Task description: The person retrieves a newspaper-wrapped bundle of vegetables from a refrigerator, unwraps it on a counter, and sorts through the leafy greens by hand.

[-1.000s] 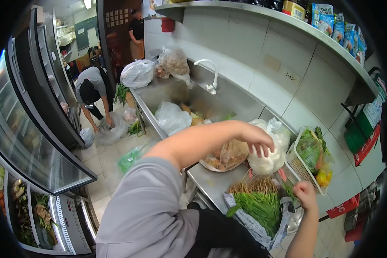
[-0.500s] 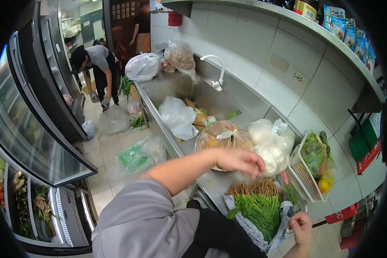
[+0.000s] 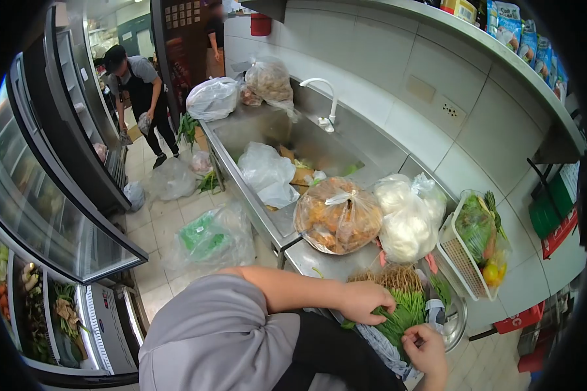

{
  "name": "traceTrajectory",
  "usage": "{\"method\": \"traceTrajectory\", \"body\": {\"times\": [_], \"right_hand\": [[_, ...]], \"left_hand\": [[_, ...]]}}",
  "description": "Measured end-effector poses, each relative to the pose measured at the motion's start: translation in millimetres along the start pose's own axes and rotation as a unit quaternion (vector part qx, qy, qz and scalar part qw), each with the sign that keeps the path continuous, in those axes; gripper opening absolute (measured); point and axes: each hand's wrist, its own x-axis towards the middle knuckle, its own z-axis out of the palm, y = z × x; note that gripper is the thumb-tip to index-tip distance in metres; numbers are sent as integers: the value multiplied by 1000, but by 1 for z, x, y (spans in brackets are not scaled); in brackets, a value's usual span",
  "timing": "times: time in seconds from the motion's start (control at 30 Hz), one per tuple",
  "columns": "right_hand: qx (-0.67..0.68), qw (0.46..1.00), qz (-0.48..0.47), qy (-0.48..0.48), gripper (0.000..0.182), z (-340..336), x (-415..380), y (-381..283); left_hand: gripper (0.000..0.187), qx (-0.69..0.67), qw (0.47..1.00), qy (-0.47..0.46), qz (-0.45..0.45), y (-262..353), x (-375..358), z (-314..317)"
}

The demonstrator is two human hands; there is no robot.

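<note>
Head view showed a steel counter (image 3: 319, 264) running from the centre to the lower right of the frame, its sink (image 3: 254, 130) toward the upper middle. On the counter stood a tan plastic bag (image 3: 338, 216), a white plastic bag (image 3: 407, 221) touching its right side, and a mesh basket (image 3: 463, 260) further right. At lower centre lay a bunch of green herbs (image 3: 404, 311). The left hand (image 3: 364, 301) curled over the bunch, gripping stems. The right hand (image 3: 427, 348) pinched the stems' lower end, fingers closed.
</note>
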Motion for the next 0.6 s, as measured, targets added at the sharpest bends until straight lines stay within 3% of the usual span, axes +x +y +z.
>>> {"method": "traceTrajectory", "body": {"times": [0.07,0.2,0.3,0.37,0.4,0.47,0.6], "right_hand": [[36,999,31,-18,11,2,-5,4],[-17,1000,4,-16,6,-2,-6,-1],[-63,998,-19,7,4,-12,-5,10],[-101,993,-28,45,9,-14,-5,10],[-112,993,11,21,12,-21,-7,2],[-137,990,-23,38,12,-27,-5,9],[-113,992,4,64,13,-29,-9,11]], "left_hand": [[28,22,1000,7,6,-1,1,3],[27,70,997,-8,-16,6,6,-4],[25,115,991,68,12,3,8,-6],[24,84,995,53,14,-1,8,-9],[23,78,995,52,44,5,8,-12],[20,99,995,-13,23,13,8,-22],[17,103,993,-47,-12,24,-1,-19]]}}
